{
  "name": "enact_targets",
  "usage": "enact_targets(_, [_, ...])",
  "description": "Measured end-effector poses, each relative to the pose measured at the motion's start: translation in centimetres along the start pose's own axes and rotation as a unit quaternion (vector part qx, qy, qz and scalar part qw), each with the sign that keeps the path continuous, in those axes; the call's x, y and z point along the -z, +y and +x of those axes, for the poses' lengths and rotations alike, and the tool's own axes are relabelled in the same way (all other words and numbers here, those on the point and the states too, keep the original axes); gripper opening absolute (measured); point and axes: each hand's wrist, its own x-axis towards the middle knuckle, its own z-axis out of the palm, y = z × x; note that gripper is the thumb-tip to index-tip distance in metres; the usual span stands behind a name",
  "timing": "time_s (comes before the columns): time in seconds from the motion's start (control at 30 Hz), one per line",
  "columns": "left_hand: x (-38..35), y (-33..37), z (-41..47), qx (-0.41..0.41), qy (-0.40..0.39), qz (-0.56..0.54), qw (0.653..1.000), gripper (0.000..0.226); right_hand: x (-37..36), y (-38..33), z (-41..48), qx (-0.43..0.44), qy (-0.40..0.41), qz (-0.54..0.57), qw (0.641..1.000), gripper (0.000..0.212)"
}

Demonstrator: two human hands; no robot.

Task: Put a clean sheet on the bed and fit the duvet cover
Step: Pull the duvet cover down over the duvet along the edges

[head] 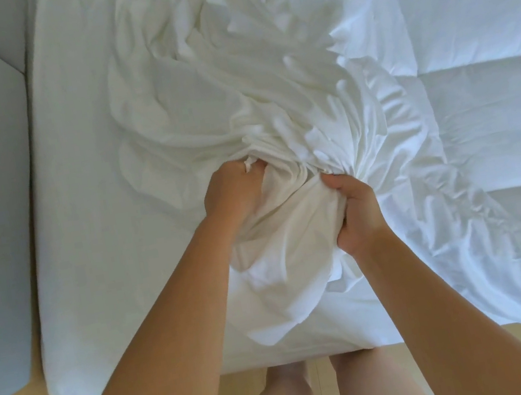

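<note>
The left hand and right hand clench the bunched duvet cover, its length running away beyond the fingers; the duvet lies rightward, nearer the right hand.

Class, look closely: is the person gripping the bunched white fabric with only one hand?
No: the left hand and right hand both clutch the bunched white fabric.
</note>
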Motion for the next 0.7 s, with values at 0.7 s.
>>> enact_targets(0.7, [-1.9, 1.2, 2.3, -0.071, -0.168, 0.037, 0.983, 0.017, 1.2, 0.8, 1.7, -0.028, 0.030, -0.009, 0.999, 0.032])
